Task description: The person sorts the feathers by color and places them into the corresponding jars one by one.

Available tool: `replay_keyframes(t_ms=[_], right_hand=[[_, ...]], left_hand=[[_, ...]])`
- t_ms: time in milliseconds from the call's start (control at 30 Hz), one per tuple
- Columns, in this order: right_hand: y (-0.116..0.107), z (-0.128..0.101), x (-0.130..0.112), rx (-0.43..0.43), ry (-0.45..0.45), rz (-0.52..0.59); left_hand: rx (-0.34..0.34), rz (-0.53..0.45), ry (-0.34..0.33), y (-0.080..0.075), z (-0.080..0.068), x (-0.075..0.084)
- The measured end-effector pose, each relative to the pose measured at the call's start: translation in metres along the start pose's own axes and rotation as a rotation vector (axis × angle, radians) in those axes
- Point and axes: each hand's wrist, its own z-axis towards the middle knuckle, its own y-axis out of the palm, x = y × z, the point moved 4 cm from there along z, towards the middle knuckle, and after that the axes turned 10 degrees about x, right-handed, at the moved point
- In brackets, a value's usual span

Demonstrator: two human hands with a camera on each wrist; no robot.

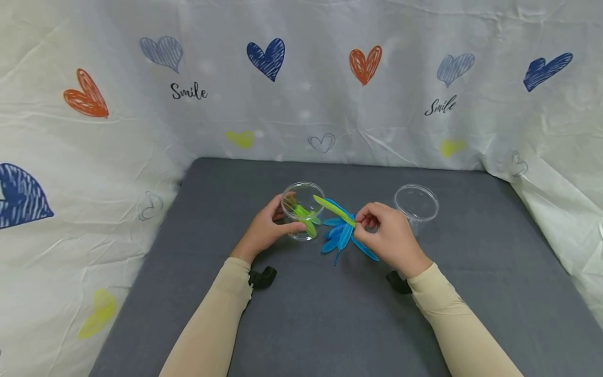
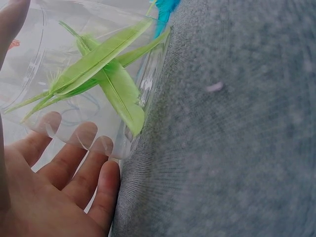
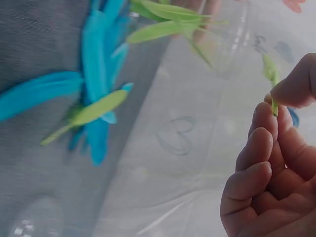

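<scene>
I pinch one green feather between the thumb and fingertips of my right hand, its tip angled toward my left hand. That one curls around a clear cup, with more green feathers inside. Blue feathers lie between my hands; a second clear cup stands just beyond my right.

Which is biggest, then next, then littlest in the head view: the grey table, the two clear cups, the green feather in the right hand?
1. Grey table
2. Left cup and right cup: too alike to rank
3. Green feather
</scene>
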Motion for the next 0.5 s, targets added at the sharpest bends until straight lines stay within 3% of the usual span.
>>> replay_keyframes(t_ms=[500], right_hand=[[0.005,0.036,-0.028,-0.105,-0.126,-0.047]], left_hand=[[0.012,0.002,-0.012,0.001,-0.001,0.000]])
